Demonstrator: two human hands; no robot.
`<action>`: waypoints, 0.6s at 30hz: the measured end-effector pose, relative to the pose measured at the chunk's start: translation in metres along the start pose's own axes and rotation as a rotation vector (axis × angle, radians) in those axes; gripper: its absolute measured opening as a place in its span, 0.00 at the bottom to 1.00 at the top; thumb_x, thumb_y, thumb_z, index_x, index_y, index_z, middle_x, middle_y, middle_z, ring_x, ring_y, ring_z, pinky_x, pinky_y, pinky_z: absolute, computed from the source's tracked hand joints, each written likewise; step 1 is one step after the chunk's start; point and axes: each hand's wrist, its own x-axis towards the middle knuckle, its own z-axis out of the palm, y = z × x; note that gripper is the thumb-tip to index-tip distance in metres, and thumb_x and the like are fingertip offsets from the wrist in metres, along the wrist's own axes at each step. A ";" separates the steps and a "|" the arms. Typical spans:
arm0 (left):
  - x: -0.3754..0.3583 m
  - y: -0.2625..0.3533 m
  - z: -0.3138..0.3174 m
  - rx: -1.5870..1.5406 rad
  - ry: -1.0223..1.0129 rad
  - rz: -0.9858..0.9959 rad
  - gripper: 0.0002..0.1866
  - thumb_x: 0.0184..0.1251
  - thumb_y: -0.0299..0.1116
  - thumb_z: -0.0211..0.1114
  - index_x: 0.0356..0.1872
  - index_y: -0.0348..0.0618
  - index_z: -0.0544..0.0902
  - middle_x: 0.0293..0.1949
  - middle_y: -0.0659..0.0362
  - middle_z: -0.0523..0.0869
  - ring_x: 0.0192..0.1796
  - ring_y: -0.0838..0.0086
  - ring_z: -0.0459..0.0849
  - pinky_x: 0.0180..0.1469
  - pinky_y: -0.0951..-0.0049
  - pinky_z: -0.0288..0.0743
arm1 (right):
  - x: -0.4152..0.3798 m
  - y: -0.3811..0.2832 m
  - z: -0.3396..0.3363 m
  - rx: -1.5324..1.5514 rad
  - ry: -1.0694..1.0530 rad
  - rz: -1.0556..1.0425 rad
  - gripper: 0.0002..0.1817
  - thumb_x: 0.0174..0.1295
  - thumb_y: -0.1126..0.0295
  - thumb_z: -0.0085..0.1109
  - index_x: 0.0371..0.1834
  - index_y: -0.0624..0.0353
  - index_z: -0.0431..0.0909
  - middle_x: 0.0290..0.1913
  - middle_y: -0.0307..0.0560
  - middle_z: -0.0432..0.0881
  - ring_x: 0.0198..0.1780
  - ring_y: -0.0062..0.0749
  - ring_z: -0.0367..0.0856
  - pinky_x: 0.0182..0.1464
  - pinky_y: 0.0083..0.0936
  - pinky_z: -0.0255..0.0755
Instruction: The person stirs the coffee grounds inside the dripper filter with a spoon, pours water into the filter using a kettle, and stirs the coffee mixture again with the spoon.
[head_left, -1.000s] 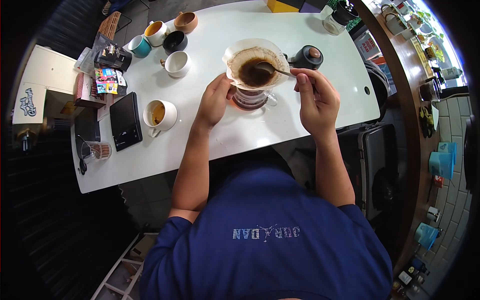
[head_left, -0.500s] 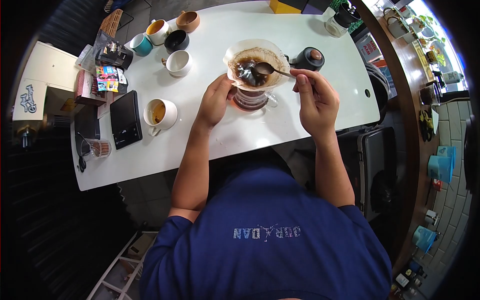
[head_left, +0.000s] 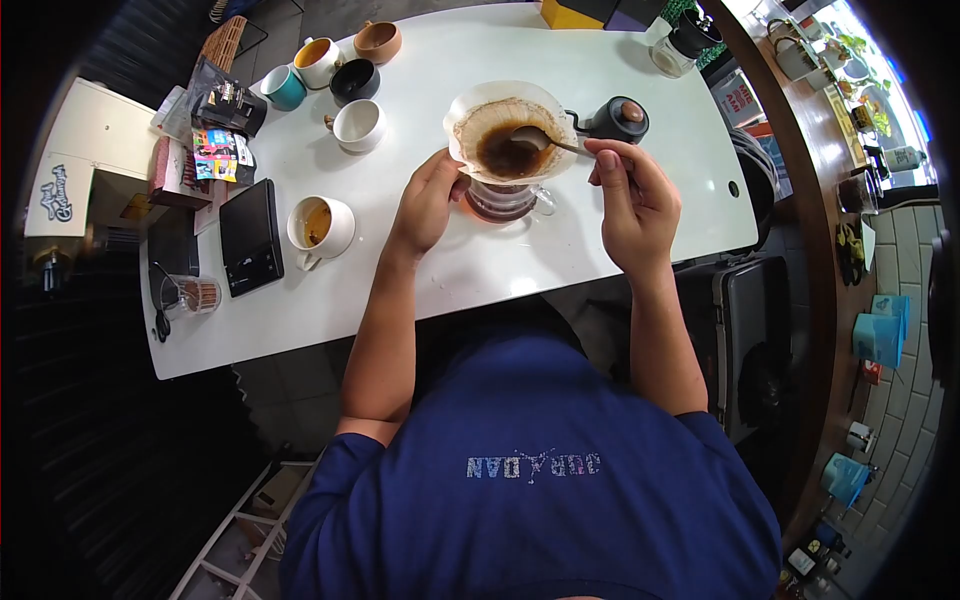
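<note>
A paper coffee filter [head_left: 557,112] sits in a dripper on a glass coffee server [head_left: 500,203], with dark wet coffee [head_left: 505,152] inside. My left hand [head_left: 432,200] is closed at the dripper's left side; its fingertips are partly hidden behind the rim. Between the thumb and fingers of my right hand [head_left: 640,200] is the handle of a spoon [head_left: 562,146]. The spoon's bowl is over the coffee, inside the filter. Just behind the filter's right edge stands a black kettle [head_left: 615,120] with a wooden lid knob.
Several cups stand at the left, including a white cup [head_left: 360,126] and a white mug [head_left: 321,232] with amber liquid. A black scale [head_left: 251,238] lies near coffee bags [head_left: 222,155]. At the far right of the white table [head_left: 440,285] is a coffee grinder [head_left: 686,45].
The coffee in the filter looks lower and less glossy, with more brown grounds along the paper. The spoon has shifted slightly right; both hands stay nearly in place.
</note>
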 end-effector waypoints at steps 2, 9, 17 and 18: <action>0.000 0.001 0.001 0.006 0.001 0.015 0.17 0.73 0.41 0.40 0.38 0.41 0.75 0.26 0.67 0.70 0.29 0.84 0.62 0.34 0.81 0.57 | 0.000 0.000 0.001 0.003 0.000 0.006 0.06 0.62 0.78 0.54 0.39 0.66 0.80 0.28 0.42 0.79 0.29 0.19 0.78 0.28 0.13 0.69; -0.001 0.005 0.002 -0.005 0.007 -0.015 0.16 0.72 0.40 0.40 0.36 0.42 0.74 0.25 0.67 0.69 0.29 0.84 0.62 0.34 0.81 0.57 | 0.000 -0.001 0.001 0.021 0.004 0.011 0.06 0.62 0.78 0.53 0.39 0.66 0.80 0.29 0.42 0.79 0.29 0.18 0.77 0.29 0.13 0.69; 0.001 0.003 0.002 -0.011 0.003 -0.029 0.17 0.72 0.40 0.40 0.36 0.42 0.75 0.25 0.67 0.69 0.29 0.83 0.62 0.34 0.81 0.57 | -0.001 0.001 0.000 0.033 0.009 0.007 0.06 0.62 0.78 0.53 0.39 0.66 0.79 0.29 0.42 0.79 0.29 0.18 0.77 0.30 0.14 0.70; 0.000 0.005 0.003 -0.012 0.006 -0.023 0.16 0.72 0.40 0.40 0.35 0.42 0.74 0.25 0.67 0.69 0.29 0.83 0.62 0.34 0.80 0.57 | -0.001 0.000 0.001 0.039 0.016 0.014 0.06 0.62 0.78 0.53 0.39 0.66 0.79 0.29 0.42 0.79 0.29 0.18 0.77 0.30 0.14 0.70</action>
